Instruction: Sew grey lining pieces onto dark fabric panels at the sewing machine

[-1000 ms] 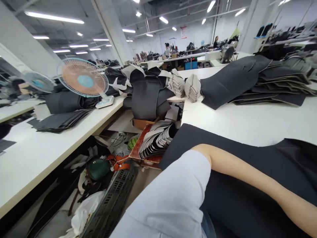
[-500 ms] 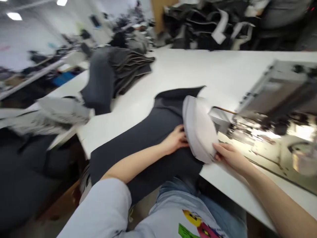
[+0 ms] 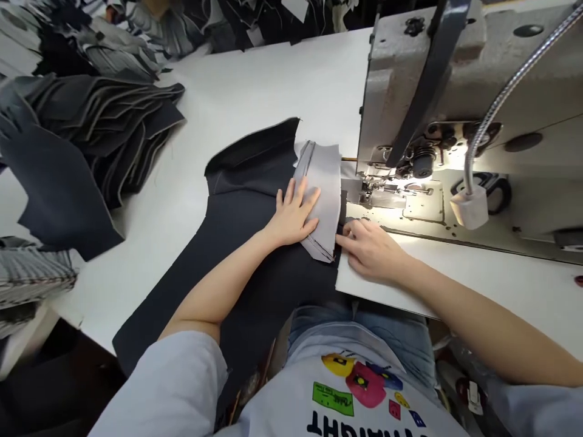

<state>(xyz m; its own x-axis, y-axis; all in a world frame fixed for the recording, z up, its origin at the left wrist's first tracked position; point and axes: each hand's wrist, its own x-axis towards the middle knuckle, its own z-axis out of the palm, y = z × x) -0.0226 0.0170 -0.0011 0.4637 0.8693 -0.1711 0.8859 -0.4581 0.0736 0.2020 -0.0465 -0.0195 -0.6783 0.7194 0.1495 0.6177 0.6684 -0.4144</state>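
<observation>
A dark fabric panel (image 3: 246, 224) spreads over the white table and hangs down at its front edge. On its right side lies a light grey pocket piece (image 3: 325, 200) with dark seam lines. My left hand (image 3: 294, 215) presses flat on that piece, fingers spread. With finger and thumb closed, my right hand (image 3: 364, 246) grips the dark fabric's edge beside the pocket piece's lower right corner. Just beyond stands a sewing machine (image 3: 410, 109), its lit presser foot (image 3: 367, 191) to the right of the fabric and apart from it.
A stack of dark cut panels (image 3: 104, 133) lies at the left of the white table (image 3: 255, 79). Light striped pieces (image 3: 31, 273) sit at the lower left. More fabric heaps line the back. A flexible lamp neck (image 3: 496, 103) curves down at the right.
The pocket piece has gone from raised and curved to lying flat on the panel. My left hand has moved onto it, and my right hand to the fabric edge. The view has turned right and down.
</observation>
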